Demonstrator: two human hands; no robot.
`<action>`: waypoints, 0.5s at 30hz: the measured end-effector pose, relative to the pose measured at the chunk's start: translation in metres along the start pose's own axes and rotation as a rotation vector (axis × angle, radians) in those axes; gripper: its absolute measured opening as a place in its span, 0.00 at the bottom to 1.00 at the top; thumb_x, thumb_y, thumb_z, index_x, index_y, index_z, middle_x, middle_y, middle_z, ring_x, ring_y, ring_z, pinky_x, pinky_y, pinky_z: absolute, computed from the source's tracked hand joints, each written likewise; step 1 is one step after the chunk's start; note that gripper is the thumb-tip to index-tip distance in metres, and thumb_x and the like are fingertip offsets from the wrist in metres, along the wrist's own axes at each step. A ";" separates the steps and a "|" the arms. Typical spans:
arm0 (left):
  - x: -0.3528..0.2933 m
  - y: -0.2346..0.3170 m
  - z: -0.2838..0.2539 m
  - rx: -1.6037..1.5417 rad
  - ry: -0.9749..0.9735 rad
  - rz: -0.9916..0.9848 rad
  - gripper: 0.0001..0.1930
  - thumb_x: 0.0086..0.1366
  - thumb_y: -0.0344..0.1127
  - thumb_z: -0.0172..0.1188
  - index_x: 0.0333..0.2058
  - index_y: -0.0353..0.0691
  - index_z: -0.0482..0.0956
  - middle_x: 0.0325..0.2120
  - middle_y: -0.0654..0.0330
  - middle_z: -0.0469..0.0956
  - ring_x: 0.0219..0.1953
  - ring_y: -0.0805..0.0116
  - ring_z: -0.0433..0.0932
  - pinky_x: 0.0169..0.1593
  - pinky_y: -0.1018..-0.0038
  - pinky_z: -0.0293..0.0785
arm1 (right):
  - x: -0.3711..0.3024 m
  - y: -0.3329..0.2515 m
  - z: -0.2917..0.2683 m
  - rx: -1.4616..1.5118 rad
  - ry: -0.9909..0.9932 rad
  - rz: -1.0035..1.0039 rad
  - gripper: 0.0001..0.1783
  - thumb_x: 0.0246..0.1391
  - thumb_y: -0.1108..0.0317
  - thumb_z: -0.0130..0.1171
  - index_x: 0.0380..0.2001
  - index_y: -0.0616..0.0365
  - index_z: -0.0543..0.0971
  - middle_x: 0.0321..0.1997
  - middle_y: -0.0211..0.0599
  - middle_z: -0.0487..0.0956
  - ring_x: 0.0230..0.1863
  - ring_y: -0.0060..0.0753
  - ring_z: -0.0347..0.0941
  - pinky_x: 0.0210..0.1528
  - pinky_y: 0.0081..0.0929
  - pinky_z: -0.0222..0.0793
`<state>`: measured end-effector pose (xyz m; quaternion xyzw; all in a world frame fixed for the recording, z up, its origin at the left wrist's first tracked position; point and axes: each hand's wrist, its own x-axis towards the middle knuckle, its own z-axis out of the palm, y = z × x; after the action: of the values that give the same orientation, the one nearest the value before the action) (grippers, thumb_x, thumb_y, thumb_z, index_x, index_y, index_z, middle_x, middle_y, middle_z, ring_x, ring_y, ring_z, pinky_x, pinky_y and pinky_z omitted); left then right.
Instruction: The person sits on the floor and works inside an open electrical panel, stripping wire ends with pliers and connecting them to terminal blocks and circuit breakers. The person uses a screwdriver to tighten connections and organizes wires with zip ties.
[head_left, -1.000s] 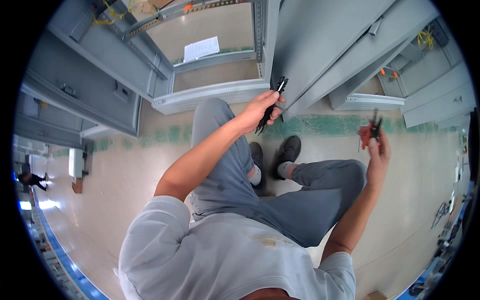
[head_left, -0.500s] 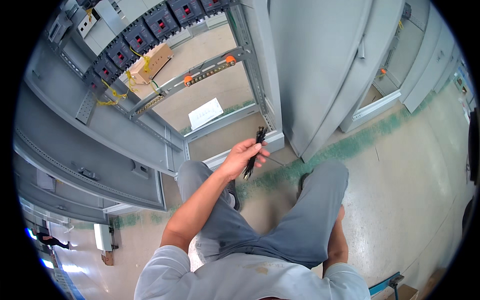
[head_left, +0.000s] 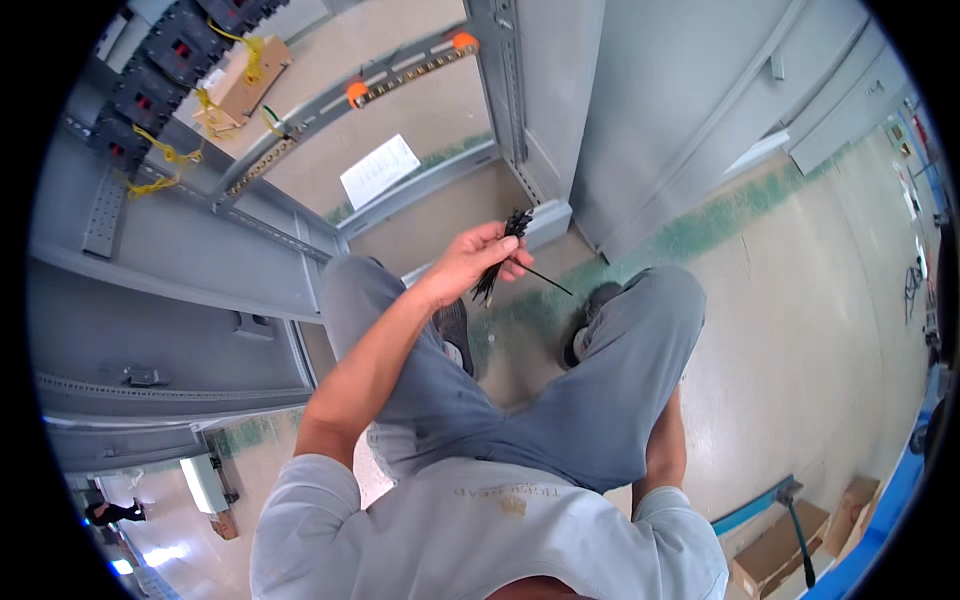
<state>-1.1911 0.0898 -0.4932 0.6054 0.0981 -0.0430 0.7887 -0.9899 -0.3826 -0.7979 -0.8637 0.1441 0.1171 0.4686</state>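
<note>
My left hand [head_left: 468, 264] is closed around a bundle of thin black cable ties [head_left: 517, 222], held in front of my knees near the cabinet's bottom corner. A single tie [head_left: 548, 280] sticks out of the bundle to the right. Ahead stands an open grey cabinet frame [head_left: 510, 90]. Across it runs a brass terminal bar [head_left: 418, 70] with an orange insulator at each end. My right forearm [head_left: 667, 440] passes behind my right thigh, which hides the right hand.
Dark circuit breakers [head_left: 185, 45] and yellow wires [head_left: 165, 150] sit at the upper left, beside a tan box [head_left: 250, 85]. A white paper sheet [head_left: 380, 172] lies inside the frame. Grey cabinet doors [head_left: 680, 110] stand at right. Cardboard boxes [head_left: 780, 550] lie lower right; a person [head_left: 120, 512] is far left.
My view has shifted, so the cabinet sits higher and further left. The left hand still grips the bundle, and the one tie now stands out longer to the right.
</note>
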 end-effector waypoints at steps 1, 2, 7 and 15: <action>0.000 0.000 0.001 0.042 -0.036 0.008 0.16 0.76 0.43 0.55 0.50 0.34 0.76 0.43 0.53 0.83 0.43 0.70 0.82 0.49 0.73 0.79 | -0.001 -0.037 -0.009 0.124 -0.052 -0.043 0.15 0.62 0.59 0.62 0.36 0.62 0.83 0.35 0.37 0.85 0.40 0.35 0.82 0.41 0.34 0.76; -0.001 -0.001 0.004 0.054 -0.072 0.016 0.16 0.76 0.42 0.55 0.50 0.34 0.76 0.43 0.53 0.83 0.43 0.70 0.82 0.50 0.72 0.79 | -0.008 -0.081 -0.021 0.213 -0.114 -0.118 0.14 0.62 0.59 0.62 0.36 0.62 0.83 0.35 0.37 0.85 0.40 0.34 0.82 0.41 0.33 0.76; -0.001 0.004 0.009 0.044 -0.227 0.104 0.14 0.76 0.37 0.54 0.51 0.32 0.75 0.43 0.53 0.84 0.47 0.68 0.82 0.54 0.71 0.78 | -0.172 -0.368 -0.063 0.189 -0.483 -0.726 0.11 0.61 0.68 0.64 0.41 0.64 0.84 0.33 0.27 0.80 0.35 0.21 0.74 0.36 0.23 0.70; 0.032 0.009 0.014 -0.014 -0.396 0.163 0.15 0.77 0.34 0.53 0.56 0.34 0.73 0.45 0.56 0.82 0.49 0.67 0.81 0.57 0.68 0.78 | -0.246 -0.439 0.002 -0.101 -0.634 -0.921 0.08 0.54 0.72 0.69 0.35 0.65 0.84 0.26 0.35 0.76 0.26 0.24 0.69 0.29 0.26 0.65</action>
<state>-1.1567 0.0806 -0.4876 0.5853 -0.1079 -0.0963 0.7978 -1.0620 -0.1186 -0.3758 -0.7815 -0.4014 0.1610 0.4498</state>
